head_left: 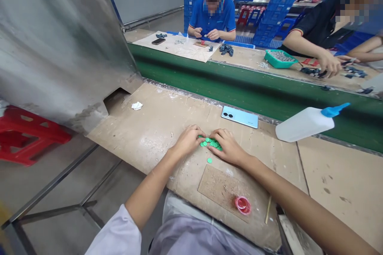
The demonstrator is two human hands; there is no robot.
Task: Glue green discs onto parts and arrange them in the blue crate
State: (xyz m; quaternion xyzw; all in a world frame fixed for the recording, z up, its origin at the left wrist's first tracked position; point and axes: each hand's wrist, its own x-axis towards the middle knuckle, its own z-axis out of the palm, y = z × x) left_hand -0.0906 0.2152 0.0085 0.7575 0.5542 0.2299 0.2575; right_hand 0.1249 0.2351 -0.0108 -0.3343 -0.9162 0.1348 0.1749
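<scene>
Small round green discs [214, 142] lie in a loose pile on the brown work board, between my two hands. My left hand [190, 138] rests at the pile's left side, fingers curved and thumb apart, touching the discs at its edge. On the right side, my right hand [226, 145] curves around the pile with fingers and thumb spread, partly covering some discs. Neither hand lifts anything from the board. One single green disc [210, 160] sits apart, nearer to me, below the pile.
A light blue phone [239, 117] and a leaning white squeeze bottle [305, 124] are beyond my right hand. Closer lie a thin board [218, 187], a small red-filled cup [242, 205] and a stick [268, 209]. Across a green conveyor [215, 73], co-workers handle small parts.
</scene>
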